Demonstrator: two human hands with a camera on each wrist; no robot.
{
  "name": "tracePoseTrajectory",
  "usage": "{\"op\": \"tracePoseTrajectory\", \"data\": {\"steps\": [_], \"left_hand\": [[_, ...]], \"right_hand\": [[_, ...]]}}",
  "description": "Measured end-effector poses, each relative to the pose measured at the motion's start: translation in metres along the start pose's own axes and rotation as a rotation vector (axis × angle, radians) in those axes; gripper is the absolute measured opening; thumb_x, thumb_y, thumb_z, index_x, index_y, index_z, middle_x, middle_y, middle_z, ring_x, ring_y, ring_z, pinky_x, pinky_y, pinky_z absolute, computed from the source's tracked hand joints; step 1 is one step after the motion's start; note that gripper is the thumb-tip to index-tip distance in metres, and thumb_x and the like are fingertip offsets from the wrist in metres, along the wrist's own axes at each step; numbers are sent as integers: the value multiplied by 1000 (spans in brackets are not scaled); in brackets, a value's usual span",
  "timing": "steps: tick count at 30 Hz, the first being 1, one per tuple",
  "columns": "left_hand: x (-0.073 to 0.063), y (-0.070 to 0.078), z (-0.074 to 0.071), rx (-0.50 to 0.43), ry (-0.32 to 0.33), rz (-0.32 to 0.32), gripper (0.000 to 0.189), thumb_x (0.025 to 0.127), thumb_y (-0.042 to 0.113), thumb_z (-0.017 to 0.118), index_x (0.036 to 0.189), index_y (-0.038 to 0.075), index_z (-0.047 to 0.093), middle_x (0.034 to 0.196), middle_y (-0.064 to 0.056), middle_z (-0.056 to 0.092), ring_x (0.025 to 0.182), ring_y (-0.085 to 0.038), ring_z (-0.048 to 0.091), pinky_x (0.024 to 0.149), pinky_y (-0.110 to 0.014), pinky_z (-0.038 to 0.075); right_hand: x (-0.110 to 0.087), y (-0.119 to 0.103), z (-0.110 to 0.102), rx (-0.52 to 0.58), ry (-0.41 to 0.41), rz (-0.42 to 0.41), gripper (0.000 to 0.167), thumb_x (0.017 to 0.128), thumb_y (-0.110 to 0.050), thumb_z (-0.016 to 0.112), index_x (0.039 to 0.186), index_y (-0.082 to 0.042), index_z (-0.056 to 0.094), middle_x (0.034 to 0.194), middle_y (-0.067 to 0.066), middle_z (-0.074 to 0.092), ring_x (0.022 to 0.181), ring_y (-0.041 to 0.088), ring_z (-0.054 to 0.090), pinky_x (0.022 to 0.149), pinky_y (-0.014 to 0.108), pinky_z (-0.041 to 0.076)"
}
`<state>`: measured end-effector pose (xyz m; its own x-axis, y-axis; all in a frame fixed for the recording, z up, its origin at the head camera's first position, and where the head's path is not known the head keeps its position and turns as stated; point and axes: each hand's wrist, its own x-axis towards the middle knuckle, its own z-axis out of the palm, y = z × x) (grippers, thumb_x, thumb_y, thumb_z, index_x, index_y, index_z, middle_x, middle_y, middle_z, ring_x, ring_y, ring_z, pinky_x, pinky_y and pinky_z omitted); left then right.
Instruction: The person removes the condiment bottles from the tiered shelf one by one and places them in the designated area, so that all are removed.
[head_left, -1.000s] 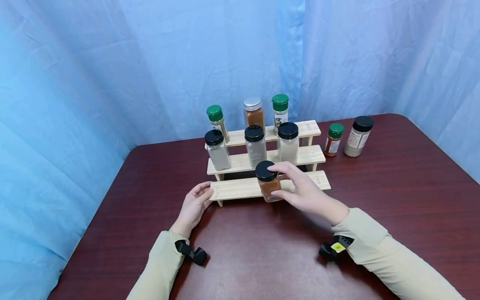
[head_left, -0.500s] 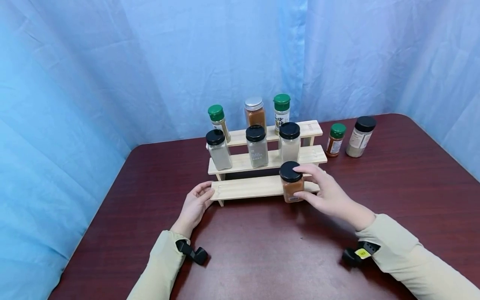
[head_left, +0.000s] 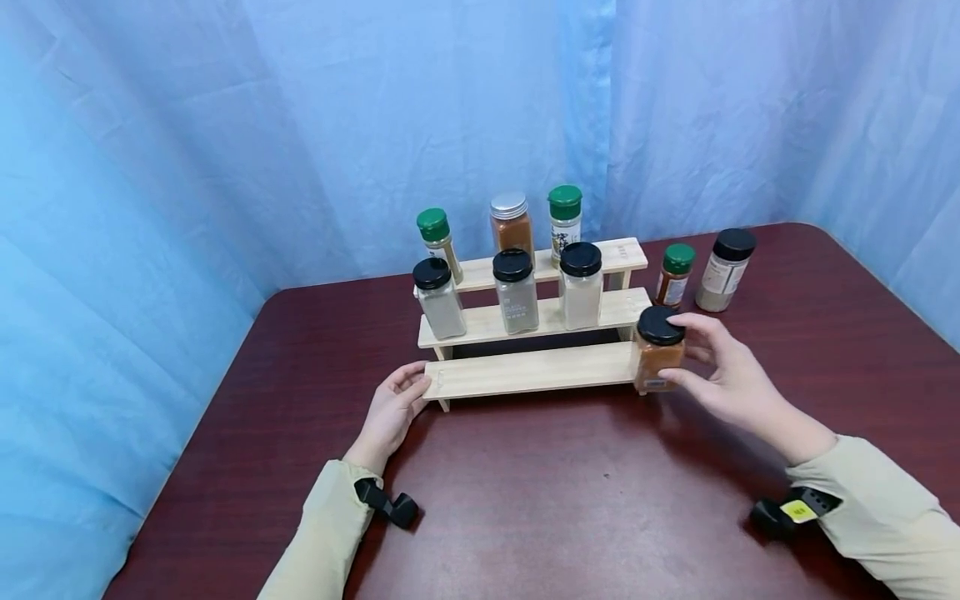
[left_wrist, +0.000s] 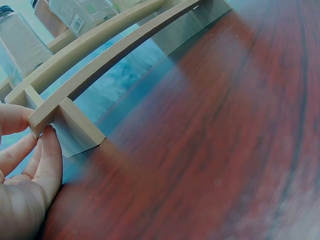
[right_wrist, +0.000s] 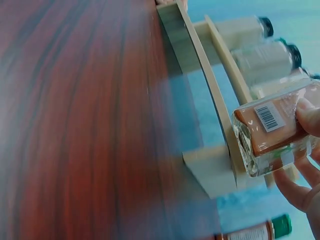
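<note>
My right hand (head_left: 738, 383) grips a square glass spice jar (head_left: 658, 365) of orange-brown powder with a black lid, thumb on the near side. The jar overlaps the right end of the lowest board in the head view; its barcode label (right_wrist: 269, 116) faces the right wrist camera. A three-step wooden spice rack (head_left: 525, 372) stands in front of me. At its lower left corner my left hand (head_left: 390, 412) pinches the board's end, thumb above and fingers beneath, as the left wrist view shows. Several black-lidded jars (head_left: 517, 304) stand along the middle step.
On the top step are two green-capped shakers (head_left: 565, 225) and a silver-lidded jar (head_left: 512, 229). Right of the rack, a small green-capped bottle (head_left: 672, 287) and a taller black-capped bottle (head_left: 722, 279) stand on the dark red table (head_left: 525, 500). Blue curtains (head_left: 337, 150) hang behind.
My right hand has carried the spice jar rightward along the front of the lowest step, from its middle to its right end. The left hand stays at the rack's left corner.
</note>
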<state>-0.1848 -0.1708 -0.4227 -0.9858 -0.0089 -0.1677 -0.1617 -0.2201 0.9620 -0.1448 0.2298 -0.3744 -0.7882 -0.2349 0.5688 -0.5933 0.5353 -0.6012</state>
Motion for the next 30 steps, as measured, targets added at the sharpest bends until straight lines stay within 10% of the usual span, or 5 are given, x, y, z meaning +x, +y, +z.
{"op": "tracePoseTrajectory", "data": {"steps": [16, 23, 27, 30], "left_hand": [[1, 2, 2, 5, -16, 23, 38, 94, -7, 46, 131, -10, 41, 91, 2, 54, 80, -5, 58, 72, -18, 51], [2, 1, 1, 3, -26, 31, 38, 93, -8, 47, 130, -12, 40, 90, 3, 54, 79, -4, 58, 71, -17, 50], [2, 0, 0, 11, -23, 27, 39, 93, -8, 47, 130, -13, 40, 90, 3, 54, 79, -4, 58, 71, -17, 50], [0, 0, -1, 17, -23, 26, 39, 93, -7, 48, 131, -13, 39, 90, 3, 54, 79, -4, 58, 71, -17, 50]], "right_hand": [[-16, 41, -52, -8, 85, 219, 80, 77, 19, 64, 142, -8, 26, 112, -31, 42, 95, -24, 46, 77, -3, 38], [-23, 95, -72, -107, 170, 293, 80, 80, 10, 66, 144, -16, 25, 110, -27, 40, 90, -27, 42, 73, -5, 36], [-28, 135, -81, -236, 186, 386, 80, 85, -3, 66, 144, -30, 19, 117, -2, 45, 93, -25, 41, 72, -5, 36], [-28, 146, -88, -283, 167, 444, 79, 87, -4, 63, 146, -28, 15, 127, 23, 43, 110, 6, 59, 82, 7, 42]]}}
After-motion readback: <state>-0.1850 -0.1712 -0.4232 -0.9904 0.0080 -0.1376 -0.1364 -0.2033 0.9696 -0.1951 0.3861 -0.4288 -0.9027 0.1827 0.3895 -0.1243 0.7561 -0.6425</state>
